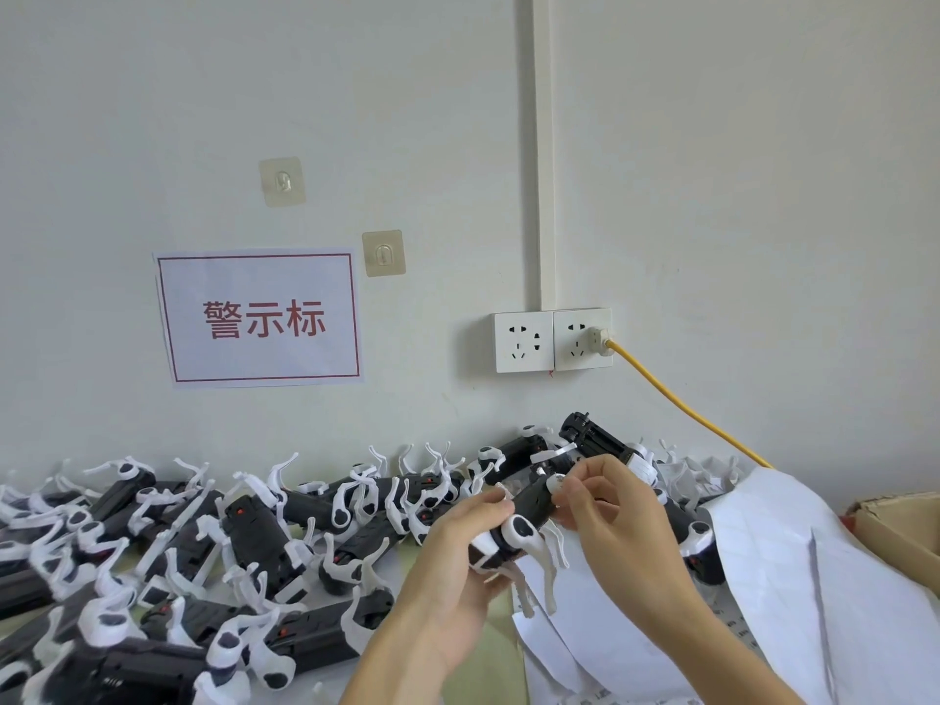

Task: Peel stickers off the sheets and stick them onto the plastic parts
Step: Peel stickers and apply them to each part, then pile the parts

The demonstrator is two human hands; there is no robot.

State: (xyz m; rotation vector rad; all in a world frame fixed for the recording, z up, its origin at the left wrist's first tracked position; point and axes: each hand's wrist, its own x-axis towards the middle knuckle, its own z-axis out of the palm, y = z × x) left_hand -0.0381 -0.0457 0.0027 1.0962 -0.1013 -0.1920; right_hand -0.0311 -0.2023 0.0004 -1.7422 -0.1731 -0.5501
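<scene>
Cardboard box [900, 531] (contents hidden) beside sticker sheets [793, 577].

We get bright, even, soft light, faint shadows, slight blur on everything, and wide-angle bending near edges.

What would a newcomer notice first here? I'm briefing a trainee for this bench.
Probably the white wall sign with red characters, left of centre above the bench. Below it, a big heap of black plastic parts with white curved arms covers the left and middle of the surface. At centre right, the left hand grips one part while the right hand works at its top, with white sticker sheets draped to the right.
</scene>
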